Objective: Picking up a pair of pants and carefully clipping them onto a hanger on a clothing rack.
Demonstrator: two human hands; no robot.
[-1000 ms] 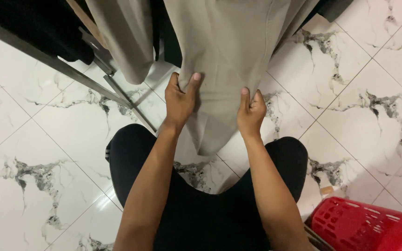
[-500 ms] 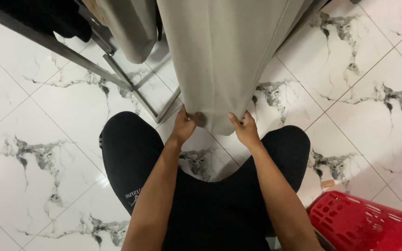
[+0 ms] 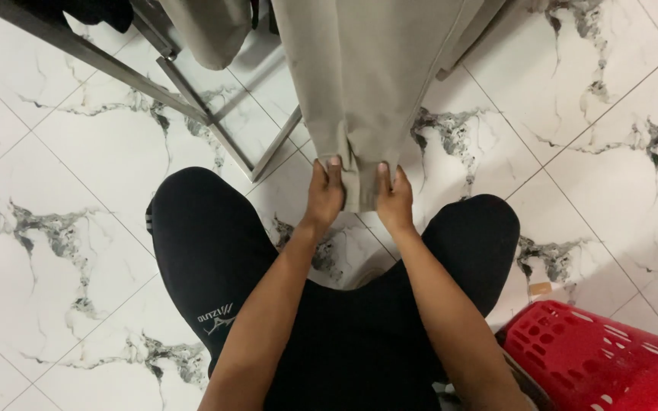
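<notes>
A beige garment (image 3: 367,84) hangs down from above, its lower hem just in front of my knees. My left hand (image 3: 324,194) pinches the hem on its left side, thumb on the front of the cloth. My right hand (image 3: 394,198) grips the same hem on the right, close beside the left hand. Both arms reach forward over my black trousers (image 3: 207,251). The top of the garment is cut off by the frame's upper edge.
A grey metal rack frame (image 3: 192,99) runs diagonally at the upper left, with another beige garment (image 3: 207,30) and dark clothes hanging there. A red plastic basket (image 3: 603,358) sits at the lower right. The floor is white marble-patterned tile (image 3: 62,167).
My hands have slid down the garment and come closer together, from flat on the cloth to pinching its bottom hem. The view has shifted slightly.
</notes>
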